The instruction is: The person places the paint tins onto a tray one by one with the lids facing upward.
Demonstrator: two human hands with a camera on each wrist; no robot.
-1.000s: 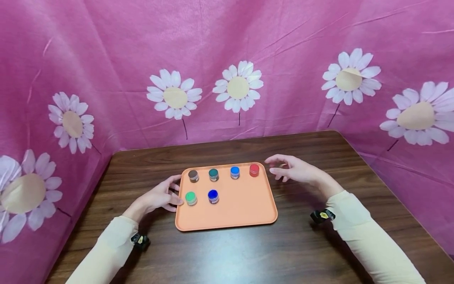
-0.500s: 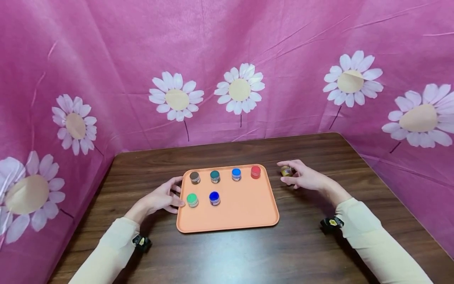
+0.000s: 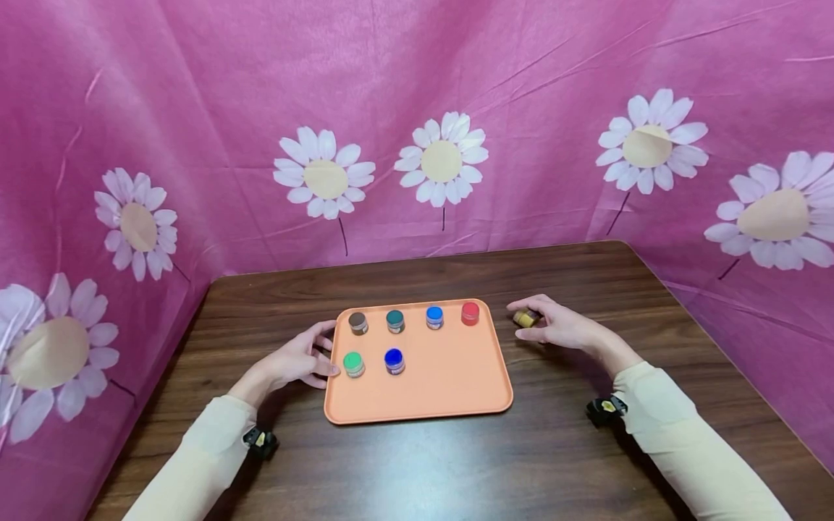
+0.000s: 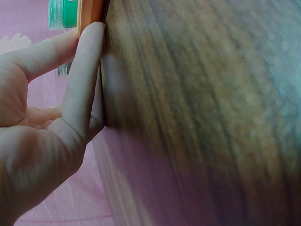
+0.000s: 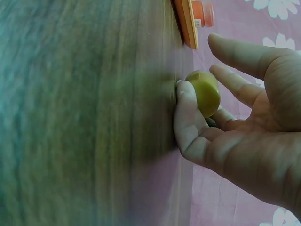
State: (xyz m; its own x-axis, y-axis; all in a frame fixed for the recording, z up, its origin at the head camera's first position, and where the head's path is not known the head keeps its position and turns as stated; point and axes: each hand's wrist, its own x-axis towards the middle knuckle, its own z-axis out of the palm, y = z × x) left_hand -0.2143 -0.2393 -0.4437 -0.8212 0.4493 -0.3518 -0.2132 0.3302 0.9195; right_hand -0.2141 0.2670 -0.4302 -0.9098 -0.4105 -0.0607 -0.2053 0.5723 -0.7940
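Observation:
An orange tray [image 3: 449, 394] lies on the table, with small paint jars standing on it. Along its left edge, my left hand [image 3: 302, 358] touches the rim, the fingers spread and mostly straight; the green-lidded jar [image 4: 63, 13] is just beyond them. Off the tray's right side, my right hand [image 3: 557, 324] holds a jar with a yellow lid [image 5: 206, 94] low over the table. Its lower fingers curl around the jar, which lies tipped over, while another finger [image 5: 242, 54] stands apart from it.
The back row has brown [image 3: 357, 323], teal [image 3: 394, 321], blue [image 3: 434, 317] and red [image 3: 470, 312] jars. In front stand the green jar and a dark blue one [image 3: 394, 360]. A pink flowered curtain [image 3: 391, 65] hangs behind the wooden table [image 3: 417, 470].
My right hand has moved right, away from the tray, and the yellow-lidded jar has come into view in its fingers, now tipped further. The left hand stays at the tray.

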